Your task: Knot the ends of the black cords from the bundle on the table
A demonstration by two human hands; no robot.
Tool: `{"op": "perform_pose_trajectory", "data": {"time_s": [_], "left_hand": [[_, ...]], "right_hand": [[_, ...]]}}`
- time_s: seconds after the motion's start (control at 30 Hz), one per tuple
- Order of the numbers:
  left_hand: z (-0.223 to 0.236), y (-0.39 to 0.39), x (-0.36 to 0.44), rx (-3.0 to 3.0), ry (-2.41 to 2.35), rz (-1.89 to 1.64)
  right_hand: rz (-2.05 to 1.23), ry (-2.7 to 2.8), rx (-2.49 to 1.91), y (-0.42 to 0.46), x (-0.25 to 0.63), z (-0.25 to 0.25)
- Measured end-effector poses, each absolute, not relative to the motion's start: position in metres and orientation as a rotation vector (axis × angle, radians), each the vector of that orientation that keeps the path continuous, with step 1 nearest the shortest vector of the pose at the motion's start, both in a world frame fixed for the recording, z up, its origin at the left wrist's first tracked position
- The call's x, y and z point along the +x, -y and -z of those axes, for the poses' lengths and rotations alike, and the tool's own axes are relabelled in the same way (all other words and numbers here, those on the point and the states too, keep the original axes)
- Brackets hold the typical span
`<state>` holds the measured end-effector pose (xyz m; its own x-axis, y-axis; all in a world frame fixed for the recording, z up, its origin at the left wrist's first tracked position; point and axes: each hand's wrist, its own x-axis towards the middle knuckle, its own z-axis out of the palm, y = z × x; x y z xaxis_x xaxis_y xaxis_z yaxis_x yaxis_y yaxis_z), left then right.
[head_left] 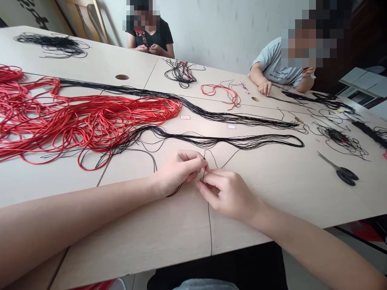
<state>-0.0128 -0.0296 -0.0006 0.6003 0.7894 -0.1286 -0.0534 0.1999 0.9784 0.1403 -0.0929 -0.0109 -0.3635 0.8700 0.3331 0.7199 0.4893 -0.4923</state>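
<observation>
Gently, left hand (179, 172) and right hand (228, 195) pinch seemingly rubbery black cord (204, 175).

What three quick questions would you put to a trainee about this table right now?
1. Which hand is nearer the scissors: the left hand or the right hand?
2. True or false: the hands are pinching a red cord.
3. How many other people sit at the table?

Key: 1. The right hand. 2. False: it is a black cord. 3. Two.
</observation>
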Motion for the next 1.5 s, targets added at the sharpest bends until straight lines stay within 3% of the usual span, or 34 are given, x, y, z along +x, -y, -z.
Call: {"op": "perform_pose_trajectory", "data": {"time_s": [0.27, 0.43, 0.5, 0.63, 0.73, 0.8, 1.03, 1.5], "left_hand": [[0.0, 0.026, -0.013, 1.13, -0.767, -0.717], [-0.002, 0.028, -0.013, 1.239, -0.755, -0.672], [-0.004, 0.03, -0.014, 1.329, -0.748, -0.62], [-0.01, 0.034, -0.014, 1.47, -0.778, -0.561], [-0.013, 0.036, -0.013, 1.539, -0.808, -0.525], [-0.014, 0.036, -0.013, 1.573, -0.799, -0.501], [-0.014, 0.035, -0.014, 1.608, -0.748, -0.448], [-0.008, 0.032, -0.014, 1.469, -0.711, -0.455]], "right_hand": [[-0.324, 2.247, -1.132, 0.09, 0.147, 0.011], [-0.23, 1.874, -1.007, 0.092, 0.154, -0.001], [-0.426, 1.772, -1.011, 0.091, 0.155, -0.006], [-1.123, 1.616, -1.012, 0.089, 0.155, -0.008], [-1.291, 1.57, -1.146, 0.089, 0.159, -0.008], [-1.224, 1.62, -1.237, 0.088, 0.162, -0.008], [-0.417, 2.005, -1.11, 0.082, 0.167, -0.005], [-0.379, 2.0, -1.113, 0.084, 0.169, -0.002]]}}
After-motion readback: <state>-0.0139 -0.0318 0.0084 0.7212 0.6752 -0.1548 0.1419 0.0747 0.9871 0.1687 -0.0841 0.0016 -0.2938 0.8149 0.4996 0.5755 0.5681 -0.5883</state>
